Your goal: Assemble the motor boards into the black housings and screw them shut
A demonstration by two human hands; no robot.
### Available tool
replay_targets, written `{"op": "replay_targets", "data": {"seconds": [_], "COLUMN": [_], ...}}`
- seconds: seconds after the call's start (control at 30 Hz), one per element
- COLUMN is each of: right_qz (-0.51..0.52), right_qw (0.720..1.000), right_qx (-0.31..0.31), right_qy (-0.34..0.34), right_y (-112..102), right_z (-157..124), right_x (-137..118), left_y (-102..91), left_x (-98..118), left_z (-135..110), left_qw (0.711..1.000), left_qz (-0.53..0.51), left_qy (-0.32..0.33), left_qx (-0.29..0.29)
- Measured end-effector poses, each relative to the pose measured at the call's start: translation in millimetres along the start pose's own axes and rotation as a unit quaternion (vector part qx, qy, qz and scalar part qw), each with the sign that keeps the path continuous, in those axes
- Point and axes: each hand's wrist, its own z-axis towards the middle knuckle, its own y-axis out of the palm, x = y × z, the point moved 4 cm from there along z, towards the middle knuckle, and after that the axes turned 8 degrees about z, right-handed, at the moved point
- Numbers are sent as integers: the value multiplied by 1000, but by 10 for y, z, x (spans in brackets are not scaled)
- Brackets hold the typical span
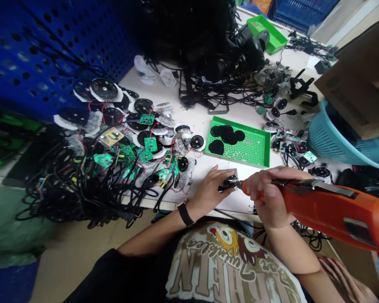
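My right hand (271,195) is wrapped round an orange electric screwdriver (331,210), which points left. Its tip meets a small dark part (230,182) on the white table (196,210). From the left, my left hand (211,189) grips that part with thumb and fingers and steadies it against the tabletop. The part is mostly covered by my fingers, so its exact kind is hidden. Just beyond my hands lies a green perforated tray (255,158) with black round discs (227,134) and small scattered screws (248,141).
At left, a heap of wired green circuit boards (150,144), black dial discs (104,89) and black cables (91,202) spills over the table edge. A blue plastic basket (334,143) under a cardboard box (356,80) stands right. Another green tray (268,33) sits at the back.
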Motion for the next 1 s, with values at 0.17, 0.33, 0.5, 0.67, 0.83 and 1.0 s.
{"op": "replay_targets", "data": {"seconds": [0.17,0.33,0.5,0.67,0.83,1.0], "right_qz": [17,14,39,55,28,60], "right_qw": [998,999,996,989,978,967], "right_qx": [-21,-15,35,77,145,200], "right_qy": [-49,-44,-65,-114,-150,-149], "right_y": [5,-43,-58,-27,-114,-318], "right_z": [15,-1,26,144,340,365], "right_x": [-26,5,-44,-214,-316,-303], "left_y": [-13,-12,-61,-194,-318,-285], "left_x": [12,20,93,252,222,-105], "left_z": [13,24,31,149,609,1189], "left_qw": [1000,1000,997,996,999,990], "left_qz": [1,20,47,54,-11,105], "left_qy": [6,0,34,35,-42,-67], "left_qx": [14,20,50,55,-17,-68]}}
